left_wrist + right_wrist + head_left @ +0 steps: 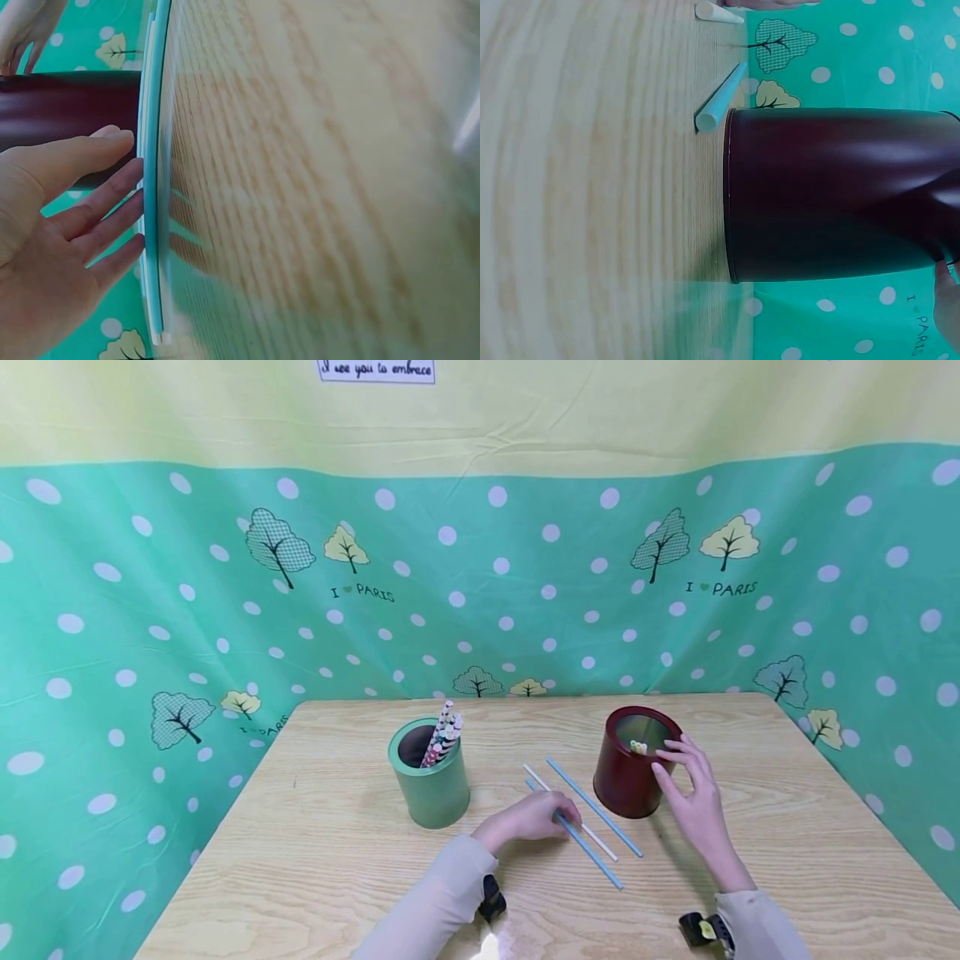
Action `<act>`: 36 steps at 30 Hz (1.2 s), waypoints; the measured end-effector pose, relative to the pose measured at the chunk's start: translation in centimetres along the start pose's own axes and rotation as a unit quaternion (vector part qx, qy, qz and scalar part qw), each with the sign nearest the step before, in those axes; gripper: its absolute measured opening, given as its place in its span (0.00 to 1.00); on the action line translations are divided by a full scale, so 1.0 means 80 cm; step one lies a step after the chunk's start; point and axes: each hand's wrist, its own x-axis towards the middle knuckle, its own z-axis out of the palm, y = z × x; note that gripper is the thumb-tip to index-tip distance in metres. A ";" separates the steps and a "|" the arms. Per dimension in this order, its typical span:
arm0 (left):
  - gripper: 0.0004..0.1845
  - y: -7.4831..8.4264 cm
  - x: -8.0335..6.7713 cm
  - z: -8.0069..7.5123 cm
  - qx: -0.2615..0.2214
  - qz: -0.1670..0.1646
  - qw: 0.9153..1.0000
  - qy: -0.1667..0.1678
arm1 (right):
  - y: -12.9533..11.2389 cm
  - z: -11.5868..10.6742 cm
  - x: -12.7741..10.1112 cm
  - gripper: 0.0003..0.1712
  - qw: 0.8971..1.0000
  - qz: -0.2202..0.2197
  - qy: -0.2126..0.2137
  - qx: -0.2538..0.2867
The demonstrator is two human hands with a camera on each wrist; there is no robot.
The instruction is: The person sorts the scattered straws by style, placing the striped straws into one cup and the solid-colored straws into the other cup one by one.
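Observation:
Two blue straws and a white straw (602, 843) lie side by side on the table. At the nearer blue straw (592, 856), my left hand (534, 817) has its fingertips down; in the left wrist view the fingers (112, 217) reach toward it, thumb apart. The farther blue straw (600, 810) lies beside the dark red canister (630, 785). My right hand (697, 797) is at the canister's right rim, fingers extended over the opening and thumb at the outside. Several pale yellow-green straws (638, 747) show inside it. The right wrist view hides most of that hand.
On the left stands a green canister (437, 797) holding a bundle of patterned straws (444, 737). Beneath everything is a wooden table (300, 852). A green dotted curtain (487, 585) hangs behind and along the sides.

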 end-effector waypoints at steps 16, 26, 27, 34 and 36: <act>0.10 -0.005 0.000 0.003 0.054 0.029 0.998 -0.006 | -0.003 0.001 0.001 0.13 1.000 -0.005 0.008 0.006; 0.08 -0.003 -0.001 0.006 0.106 0.037 0.994 -0.003 | 0.001 0.002 0.000 0.12 1.000 -0.015 0.008 0.004; 0.09 -0.004 0.000 0.007 0.108 0.035 0.994 -0.004 | 0.001 0.002 0.000 0.12 1.000 -0.016 0.008 0.004; 0.08 -0.012 0.006 0.015 0.113 0.031 0.993 -0.009 | 0.003 0.002 0.000 0.12 1.000 -0.020 0.011 0.003; 0.08 0.005 -0.001 0.005 0.122 0.008 0.992 -0.017 | 0.002 0.002 0.000 0.12 1.000 -0.020 0.011 0.003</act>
